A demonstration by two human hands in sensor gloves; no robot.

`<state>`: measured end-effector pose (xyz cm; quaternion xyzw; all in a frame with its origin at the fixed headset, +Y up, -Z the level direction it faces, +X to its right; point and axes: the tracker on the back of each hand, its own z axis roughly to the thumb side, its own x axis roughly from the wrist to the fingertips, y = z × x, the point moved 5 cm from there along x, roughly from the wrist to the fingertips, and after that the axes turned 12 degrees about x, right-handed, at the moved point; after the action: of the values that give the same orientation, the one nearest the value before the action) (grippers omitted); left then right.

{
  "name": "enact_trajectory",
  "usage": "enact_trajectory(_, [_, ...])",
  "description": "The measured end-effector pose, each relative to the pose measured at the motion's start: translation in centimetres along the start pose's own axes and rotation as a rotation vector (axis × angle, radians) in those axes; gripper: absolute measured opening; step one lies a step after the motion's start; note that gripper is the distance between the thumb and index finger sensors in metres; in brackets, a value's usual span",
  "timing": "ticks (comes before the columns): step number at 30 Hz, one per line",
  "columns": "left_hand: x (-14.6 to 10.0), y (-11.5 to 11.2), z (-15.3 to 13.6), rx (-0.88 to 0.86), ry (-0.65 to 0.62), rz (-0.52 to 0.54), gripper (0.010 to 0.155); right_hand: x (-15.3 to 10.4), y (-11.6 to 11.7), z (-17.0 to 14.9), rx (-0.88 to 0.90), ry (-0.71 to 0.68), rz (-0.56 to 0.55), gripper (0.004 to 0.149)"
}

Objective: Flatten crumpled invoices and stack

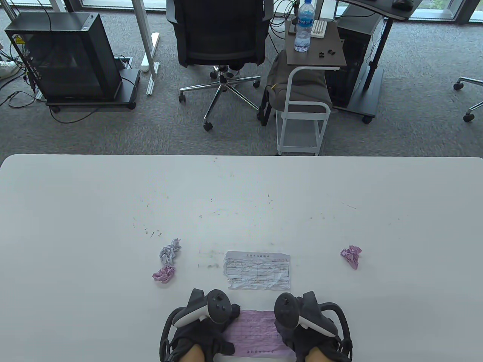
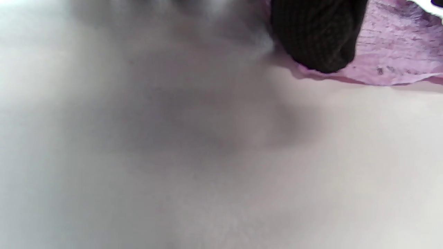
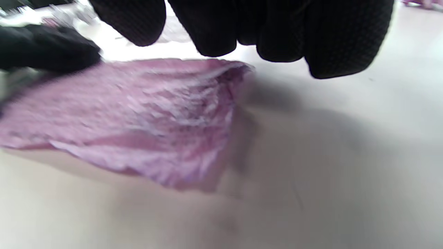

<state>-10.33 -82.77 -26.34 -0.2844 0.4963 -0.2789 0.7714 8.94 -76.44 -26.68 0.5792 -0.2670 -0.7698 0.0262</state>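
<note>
— Where's the sheet being worked on?

— The pink invoice [image 1: 256,332] lies at the near edge of the white table [image 1: 75,211], mostly spread out but rumpled, between the two hands. The left hand [image 1: 203,320] rests on its left edge, a dark gloved fingertip [image 2: 316,41] pressing the paper down in the left wrist view.

— And the other hand?

— The right hand [image 1: 305,320] sits at the sheet's right edge. In the right wrist view its fingers [image 3: 339,38] hang just above the far right corner, which is lifted off the table (whether they touch the paper, I cannot tell). How far either hand's fingers are curled isn't clear, and neither plainly grasps the sheet.

— What else is out?

— Just beyond the pink sheet lies a flattened white invoice [image 1: 258,270], creased, apart from it. To the left are a crumpled white ball [image 1: 169,253] and, just nearer, a crumpled pink ball [image 1: 164,273]. Well off to the right is another pink wad [image 1: 351,256].

— Past the table?

— An office chair [image 1: 220,37], and a water bottle [image 1: 304,26] on a small cart [image 1: 315,56].
</note>
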Motion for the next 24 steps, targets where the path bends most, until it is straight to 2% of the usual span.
enact_trajectory(2, [0.0,0.0,0.0,0.005,0.0,-0.005,0.088,-0.4,-0.1,1.6,0.009,-0.102,-0.005,0.052])
enact_trajectory(3, [0.0,0.0,0.0,0.006,-0.001,-0.009,0.089,-0.5,0.4,3.3,-0.006,-0.205,0.024,0.051])
enact_trajectory(4, [0.0,0.0,0.0,0.008,-0.001,-0.011,0.09,-0.6,0.8,4.1,-0.016,-0.249,0.047,0.05])
enact_trajectory(8, [0.0,-0.1,-0.1,0.014,-0.001,-0.019,0.091,-0.8,4.1,8.3,-0.086,-0.48,0.197,0.046])
enact_trajectory(10, [0.0,-0.1,-0.1,0.018,-0.003,-0.023,0.092,-0.8,5.4,9.5,-0.119,-0.53,0.242,0.045])
enact_trajectory(13, [-0.1,-0.1,-0.1,0.019,-0.002,-0.025,0.093,-0.6,7.3,9.5,-0.152,-0.502,0.357,0.045])
enact_trajectory(15, [-0.1,0.0,0.0,0.019,0.0,-0.02,0.093,-0.4,6.9,9.3,-0.144,-0.488,0.34,0.044])
enact_trajectory(17, [-0.1,0.0,0.0,0.022,-0.001,-0.016,0.093,-0.4,6.9,8.7,-0.087,-0.43,0.393,0.044])
enact_trajectory(24, [-0.1,0.0,0.0,0.022,0.002,-0.012,0.093,0.3,5.7,6.8,-0.056,-0.302,0.377,0.039])
